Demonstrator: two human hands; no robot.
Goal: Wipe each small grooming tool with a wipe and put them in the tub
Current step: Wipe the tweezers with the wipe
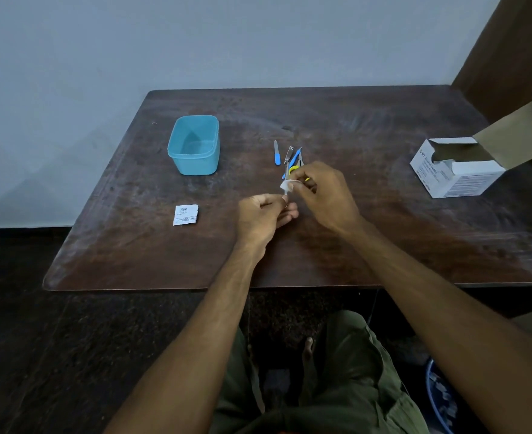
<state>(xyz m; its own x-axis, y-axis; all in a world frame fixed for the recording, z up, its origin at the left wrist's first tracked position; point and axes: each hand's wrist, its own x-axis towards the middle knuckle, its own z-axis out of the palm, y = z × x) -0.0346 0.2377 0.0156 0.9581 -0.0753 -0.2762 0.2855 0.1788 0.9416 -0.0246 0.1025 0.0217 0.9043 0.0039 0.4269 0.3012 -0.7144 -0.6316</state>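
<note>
My right hand [322, 191] pinches a small white wipe [286, 184] over the middle of the wooden table [368, 230]. My left hand [263, 214] grips a small tool whose tip sits inside the wipe; the tool itself is mostly hidden by my fingers. Just beyond my hands lies a small pile of grooming tools [293, 159]: a metal nail clipper, a blue-handled piece and something yellow. A blue-handled nail file [276, 152] lies apart to their left. The light blue tub [194, 145] stands at the far left with nothing visible inside.
A torn white wipe sachet [185, 215] lies on the table near my left hand. An open white box of wipes [465, 170] stands at the right edge with its flap raised. A wall runs behind the table. My legs are below the front edge.
</note>
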